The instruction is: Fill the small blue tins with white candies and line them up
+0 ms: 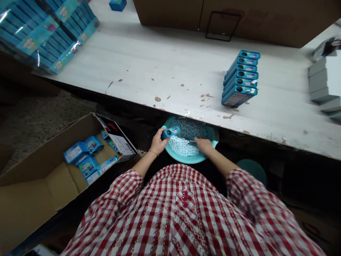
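Note:
My left hand (157,143) is closed around a small blue box (170,132), held over the left rim of a teal bowl (213,135). The bowl sits in my lap under the table edge and holds many small white pellets (182,145). My right hand (204,145) reaches into the bowl and rests on the pellets; its fingers look bunched, and I cannot make out what they hold. A row of several matching blue boxes (241,79) stands on the white table (160,67), far right of my hands.
An open cardboard carton (39,177) with several blue boxes stands on the floor at my left. Wrapped packs of blue boxes (45,32) lie at the table's far left. Brown cartons (239,17) line the far edge; grey blocks (323,85) sit at the right.

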